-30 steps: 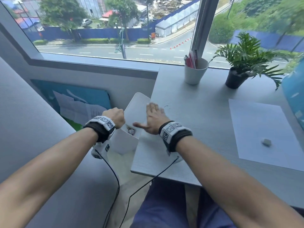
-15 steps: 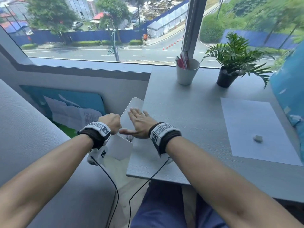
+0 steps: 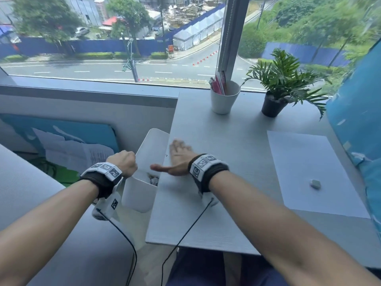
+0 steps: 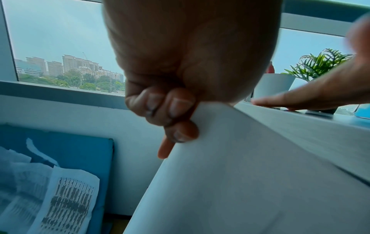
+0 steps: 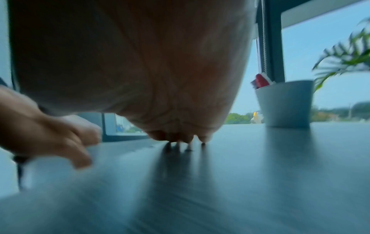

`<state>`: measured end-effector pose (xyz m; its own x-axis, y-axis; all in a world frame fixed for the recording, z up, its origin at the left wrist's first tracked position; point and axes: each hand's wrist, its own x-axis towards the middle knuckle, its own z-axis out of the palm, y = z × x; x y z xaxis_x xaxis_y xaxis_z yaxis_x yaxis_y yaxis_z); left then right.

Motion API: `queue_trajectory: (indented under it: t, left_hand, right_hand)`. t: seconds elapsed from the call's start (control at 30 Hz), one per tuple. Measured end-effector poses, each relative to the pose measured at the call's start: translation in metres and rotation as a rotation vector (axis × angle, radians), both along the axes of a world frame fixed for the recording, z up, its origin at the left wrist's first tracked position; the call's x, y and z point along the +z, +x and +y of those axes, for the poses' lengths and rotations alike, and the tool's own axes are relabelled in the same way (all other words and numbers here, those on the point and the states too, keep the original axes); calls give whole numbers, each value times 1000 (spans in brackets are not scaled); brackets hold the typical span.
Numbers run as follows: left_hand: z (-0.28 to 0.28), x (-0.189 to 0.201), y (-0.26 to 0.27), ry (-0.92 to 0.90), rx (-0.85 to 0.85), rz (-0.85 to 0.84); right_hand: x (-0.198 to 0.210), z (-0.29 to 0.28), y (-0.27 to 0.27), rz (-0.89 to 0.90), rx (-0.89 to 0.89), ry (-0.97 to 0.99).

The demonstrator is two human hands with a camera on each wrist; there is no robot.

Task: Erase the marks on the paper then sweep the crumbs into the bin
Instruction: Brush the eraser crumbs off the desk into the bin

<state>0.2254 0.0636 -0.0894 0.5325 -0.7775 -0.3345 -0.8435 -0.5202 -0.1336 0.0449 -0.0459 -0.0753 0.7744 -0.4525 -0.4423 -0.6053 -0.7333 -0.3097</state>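
So the left hand (image 3: 123,163) has its fingers curled tight around the rim of the white bin (image 3: 142,188), holding it right up against the left edge of the counter (image 3: 226,141). The right hand (image 3: 177,159) is flat and spread out, fingertips down on the counter by that same edge, thumb poking out over the bin. Some scraps sit inside the bin. The paper (image 3: 309,172) lies way over on the right side, with the little white eraser (image 3: 315,184) sitting on it.
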Motion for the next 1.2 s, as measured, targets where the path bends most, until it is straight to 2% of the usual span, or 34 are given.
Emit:
queue_trajectory:
  t: [0.07, 0.1, 0.2, 0.27, 0.33, 0.4, 0.57, 0.63, 0.7, 0.8, 0.9, 0.97, 1.03, 1.2]
  left_hand:
    - [-2, 0, 4, -3, -2, -15]
    - [-3, 0, 6, -9, -5, -20]
    - [0, 0, 11, -13, -20, -28]
    - [2, 2, 13, -16, -21, -25]
    - [3, 3, 14, -21, -19, -10]
    - [4, 4, 15, -26, -25, -2]
    - [4, 4, 6, -4, -27, -18]
    - [5, 4, 1, -5, -52, -18]
    - [10, 4, -3, -16, -75, -28]
    - [18, 6, -9, -41, -43, -14]
    - [24, 10, -17, -54, -49, 16]
    - [29, 11, -21, -59, -57, 20]
    - [34, 11, -26, -55, -56, 5]
    - [41, 13, -40, -39, -26, -23]
  right_hand:
    - [8, 12, 17, -75, 141, 52]
    - [12, 4, 19, -118, 140, 32]
    - [16, -51, 4, -121, -97, -148]
    - [12, -90, -19, 22, -284, -235]
    - [5, -102, -34, 173, -364, -213]
    - [1, -85, -27, 193, -307, -176]
    - [6, 2, 36, 36, 188, -92]
    - [11, 29, 44, -8, 281, -79]
    - [17, 35, 37, -92, 242, -85]
    - [19, 10, 2, -129, 68, -132]
    - [10, -25, -44, 20, -191, -211]
    - [1, -29, -65, 135, -291, -197]
    - [-5, -12, -64, 150, -258, -184]
    - [-3, 74, -9, 0, 118, -37]
